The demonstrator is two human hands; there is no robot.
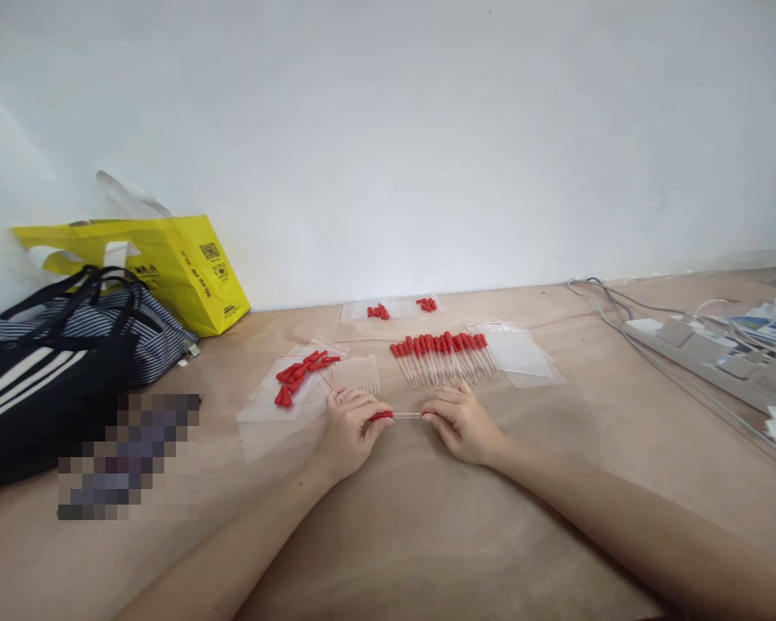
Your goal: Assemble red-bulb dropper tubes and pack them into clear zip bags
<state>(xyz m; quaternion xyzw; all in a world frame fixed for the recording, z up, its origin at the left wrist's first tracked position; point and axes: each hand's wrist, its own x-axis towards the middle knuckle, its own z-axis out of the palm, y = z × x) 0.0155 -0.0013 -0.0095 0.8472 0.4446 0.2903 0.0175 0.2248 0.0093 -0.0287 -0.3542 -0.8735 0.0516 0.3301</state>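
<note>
Head view: left hand [351, 431] pinches red bulb [381, 416], right hand [460, 424] slim clear tube [407, 416].

The person's bare, narrow-wristed left hand [354, 429] — compact and smoothly rounded in outline — is joining a slim, tapering left forearm [255, 548] that is bearing one small, round spot [301, 485]. The bare right hand [464, 427], similarly rounded, is joining an uncovered right forearm [621, 517], slim at the hand end and broadening steadily along its length.
</note>
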